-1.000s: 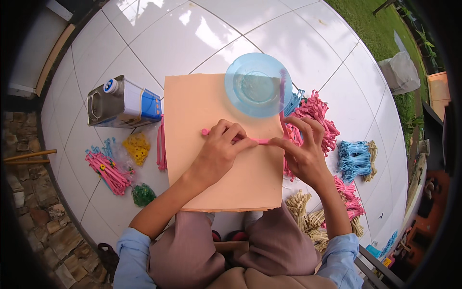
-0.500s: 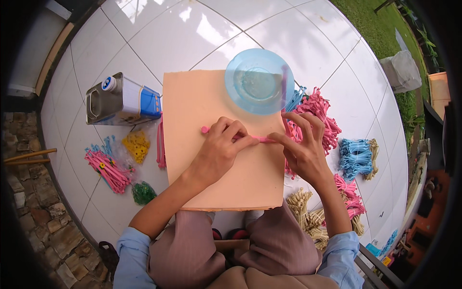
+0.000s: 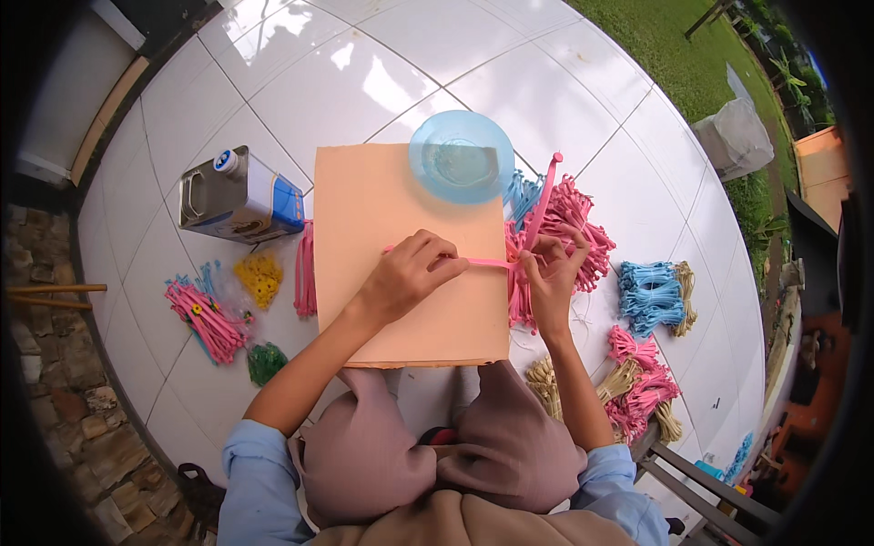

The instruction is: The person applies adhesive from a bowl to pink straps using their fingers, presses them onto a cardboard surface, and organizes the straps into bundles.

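Observation:
Over a flat peach-coloured board [image 3: 446, 332], my left hand [image 3: 410, 273] pinches a pink strip [image 3: 487, 263] with its fingers closed. The strip runs taut from there to my right hand [image 3: 551, 273], past the board's right edge. My right fingers pinch it too, and its loose length stands up beyond them, tipped with a small round knob. The strip's other end peeks out beside my left knuckles. A translucent blue bowl [image 3: 460, 164] rests at the board's far right corner. Bundled pink strips [image 3: 583, 227] lie just behind my right hand, with blue strips [image 3: 522, 196] beside them.
Left of the board are a metal can [image 3: 241, 200], a bag of yellow pieces [image 3: 259, 278], a green bundle [image 3: 267, 364] and flower-decorated pink strips [image 3: 214, 328]. At right lie blue bundles [image 3: 651, 296] and beige bundles [image 3: 619, 380]. Stone paving [image 3: 109, 446] borders the white tiles.
My right hand has drawn the strip outward over the board's right edge; its knobbed end now stands up there. The left hand stays on the board, still pinching. The view has shifted slightly.

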Available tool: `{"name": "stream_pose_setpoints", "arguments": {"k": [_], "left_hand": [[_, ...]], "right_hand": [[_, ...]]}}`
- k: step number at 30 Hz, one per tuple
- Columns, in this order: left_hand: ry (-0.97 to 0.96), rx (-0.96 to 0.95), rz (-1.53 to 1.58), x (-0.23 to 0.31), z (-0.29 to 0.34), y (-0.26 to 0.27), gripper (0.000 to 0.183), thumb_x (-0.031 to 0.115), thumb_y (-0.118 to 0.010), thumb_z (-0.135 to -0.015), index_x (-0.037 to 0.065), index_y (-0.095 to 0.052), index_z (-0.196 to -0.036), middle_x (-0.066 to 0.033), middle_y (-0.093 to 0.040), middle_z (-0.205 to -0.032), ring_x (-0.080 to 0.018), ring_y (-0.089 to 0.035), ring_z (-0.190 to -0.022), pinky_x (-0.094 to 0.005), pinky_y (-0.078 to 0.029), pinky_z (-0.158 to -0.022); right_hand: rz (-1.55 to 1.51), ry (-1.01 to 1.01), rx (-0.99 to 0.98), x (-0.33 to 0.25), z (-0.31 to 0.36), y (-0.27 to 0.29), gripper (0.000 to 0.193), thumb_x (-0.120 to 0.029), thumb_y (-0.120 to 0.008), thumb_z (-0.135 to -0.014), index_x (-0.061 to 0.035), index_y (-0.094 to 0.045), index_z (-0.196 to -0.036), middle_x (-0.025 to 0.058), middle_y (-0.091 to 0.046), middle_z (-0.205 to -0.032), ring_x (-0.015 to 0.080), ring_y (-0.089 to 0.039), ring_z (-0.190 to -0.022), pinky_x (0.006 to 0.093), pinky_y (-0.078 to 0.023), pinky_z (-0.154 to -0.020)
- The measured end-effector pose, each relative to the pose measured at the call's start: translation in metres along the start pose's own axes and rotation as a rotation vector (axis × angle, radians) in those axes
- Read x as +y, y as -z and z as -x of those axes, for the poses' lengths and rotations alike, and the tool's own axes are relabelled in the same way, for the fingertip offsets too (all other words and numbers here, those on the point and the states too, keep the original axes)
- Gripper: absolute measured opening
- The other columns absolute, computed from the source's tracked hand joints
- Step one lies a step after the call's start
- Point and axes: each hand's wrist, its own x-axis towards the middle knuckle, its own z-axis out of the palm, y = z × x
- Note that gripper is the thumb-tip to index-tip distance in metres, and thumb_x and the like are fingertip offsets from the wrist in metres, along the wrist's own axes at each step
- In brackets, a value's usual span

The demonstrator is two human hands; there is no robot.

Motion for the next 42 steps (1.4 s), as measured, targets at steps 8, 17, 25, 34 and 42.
{"name": "stream_pose_setpoints", "arguments": {"k": [8,17,25,34,42], "left_hand": [[-0.225,0.340,0.118,0.048,-0.018,0.070,0.032,-0.011,-0.062,-0.069,0.008,-0.047,-0.091,-0.0062,-0.056,-0.089,-0.0242,-0.056,-0.082,-0.0335,-0.050,-0.068],[-0.765,0.566,-1.052,0.120,-0.054,0.181,0.063,0.035,-0.066,-0.080,0.061,-0.029,-0.124,0.0121,-0.039,-0.121,-0.0090,-0.038,-0.121,-0.0569,-0.006,-0.111],[-0.249,0.276,-0.383,0.106,-0.068,0.256,0.024,0.016,-0.067,-0.079,0.007,-0.046,-0.087,-0.0081,-0.057,-0.077,-0.0253,-0.063,-0.068,-0.0354,-0.051,-0.060],[0.142,0.257,-0.127,0.135,-0.023,0.194,0.018,0.019,-0.048,-0.093,0.002,-0.054,-0.092,-0.0136,-0.057,-0.081,-0.0297,-0.062,-0.070,-0.0375,-0.051,-0.060],[0.269,0.178,0.443,0.152,-0.016,0.184,0.021,0.012,-0.069,-0.081,0.002,-0.051,-0.086,-0.0074,-0.062,-0.082,-0.0102,-0.062,-0.071,-0.0235,-0.050,-0.062]], "right_hand": [[-0.199,0.057,-0.321,-0.153,0.029,0.016,0.082,0.008,-0.061,-0.078,-0.0117,-0.007,-0.136,0.0207,-0.048,-0.114,0.0159,-0.058,-0.083,0.0279,-0.053,-0.075],[-0.345,-0.014,-0.380,-0.289,0.042,-0.078,0.084,-0.001,-0.065,-0.077,-0.0074,-0.006,-0.137,0.0243,-0.035,-0.123,0.0266,-0.059,-0.094,0.0302,-0.053,-0.076],[-0.203,0.411,-0.403,-0.255,0.024,-0.070,0.084,-0.006,-0.061,-0.084,-0.0130,0.001,-0.140,0.0227,-0.044,-0.129,0.0290,-0.051,-0.115,0.0411,-0.040,-0.100],[-0.555,0.453,-0.250,-0.249,0.085,-0.059,0.085,-0.010,-0.057,-0.089,-0.0175,0.009,-0.142,0.0287,-0.047,-0.127,0.0341,-0.057,-0.109,0.0450,-0.042,-0.099],[-0.824,0.482,-0.393,-0.252,0.081,-0.038,0.087,-0.017,-0.056,-0.087,-0.0143,0.012,-0.142,0.0281,-0.047,-0.127,0.0419,-0.048,-0.117,0.0505,-0.022,-0.109]]}}
